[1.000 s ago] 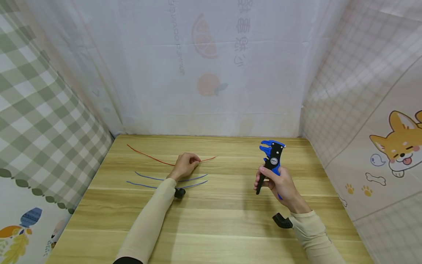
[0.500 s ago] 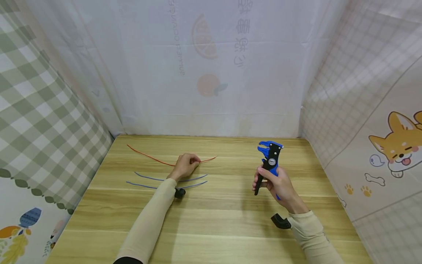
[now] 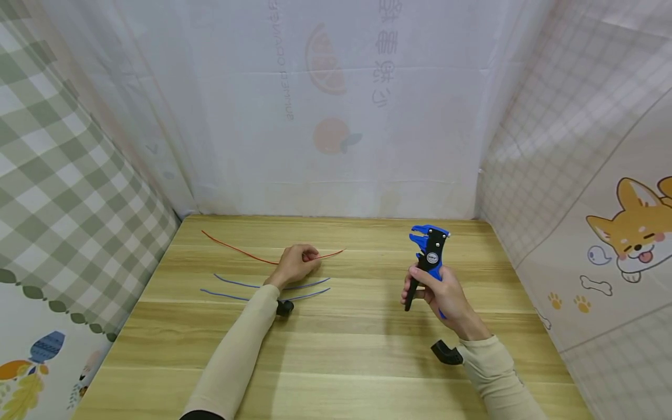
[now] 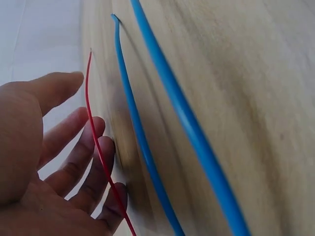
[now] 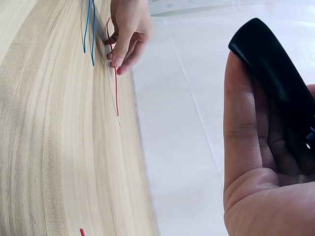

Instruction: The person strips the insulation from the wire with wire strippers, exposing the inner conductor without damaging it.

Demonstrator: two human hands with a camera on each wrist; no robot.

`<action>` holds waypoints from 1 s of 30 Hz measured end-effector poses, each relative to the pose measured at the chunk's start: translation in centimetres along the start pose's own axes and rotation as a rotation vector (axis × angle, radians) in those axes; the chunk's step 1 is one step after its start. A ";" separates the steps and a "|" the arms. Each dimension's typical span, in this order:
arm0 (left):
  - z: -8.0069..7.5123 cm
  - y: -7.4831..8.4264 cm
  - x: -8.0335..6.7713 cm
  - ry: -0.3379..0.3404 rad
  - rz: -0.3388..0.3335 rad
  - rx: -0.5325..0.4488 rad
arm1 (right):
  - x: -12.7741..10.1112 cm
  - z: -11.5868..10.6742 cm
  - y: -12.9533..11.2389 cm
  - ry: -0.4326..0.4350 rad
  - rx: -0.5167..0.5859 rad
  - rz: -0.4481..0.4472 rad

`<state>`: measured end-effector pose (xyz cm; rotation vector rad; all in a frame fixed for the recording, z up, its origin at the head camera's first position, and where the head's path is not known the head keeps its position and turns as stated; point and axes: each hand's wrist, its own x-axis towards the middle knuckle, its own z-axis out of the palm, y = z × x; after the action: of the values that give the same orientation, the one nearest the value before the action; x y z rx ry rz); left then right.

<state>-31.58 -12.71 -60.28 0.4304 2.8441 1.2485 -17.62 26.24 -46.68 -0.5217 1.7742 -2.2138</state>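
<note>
My left hand (image 3: 296, 262) rests on the wooden table (image 3: 341, 350) over a thin red wire (image 3: 236, 249). In the left wrist view its fingers (image 4: 81, 162) are loosely bent with the tips against the red wire (image 4: 96, 137), and the thumb stands apart. Two blue wires (image 3: 310, 284) lie just nearer to me, close beside the fingers (image 4: 142, 142). My right hand (image 3: 441, 294) grips the handles of a blue and black wire stripper (image 3: 429, 254), held upright above the table's right half. The right wrist view shows the black handle (image 5: 270, 64) lying in the right hand (image 5: 256, 162).
Cloth walls enclose the table on the left (image 3: 63, 175), back (image 3: 336, 116) and right (image 3: 577, 175). A black wrist camera (image 3: 446, 352) sits at my right wrist, another (image 3: 285, 307) at my left. A tiny red scrap (image 5: 81, 231) lies on the wood.
My right hand has carried the stripper slightly to the left and nearer. The left hand stays on the red wire, its fingers a little looser.
</note>
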 end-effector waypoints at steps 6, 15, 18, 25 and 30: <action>-1.8 2.2 -1.6 -0.001 -0.012 0.023 | -0.1 0.0 0.0 0.003 0.006 0.004; -4.3 5.3 -3.5 -0.020 0.026 0.068 | -0.1 -0.2 0.2 -0.009 0.027 0.007; -5.1 6.8 -4.4 -0.030 0.045 0.081 | -0.1 -0.2 0.3 -0.013 0.033 0.008; -6.0 7.3 -6.2 -0.013 0.122 0.077 | 0.0 -0.1 0.5 -0.016 0.027 0.019; -6.6 7.1 -7.5 -0.026 0.158 0.048 | 0.0 -0.1 0.6 -0.017 0.025 0.029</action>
<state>-23.38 -14.73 -51.41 0.6794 2.8721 1.1890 -17.64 26.17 -47.26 -0.5053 1.7320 -2.2023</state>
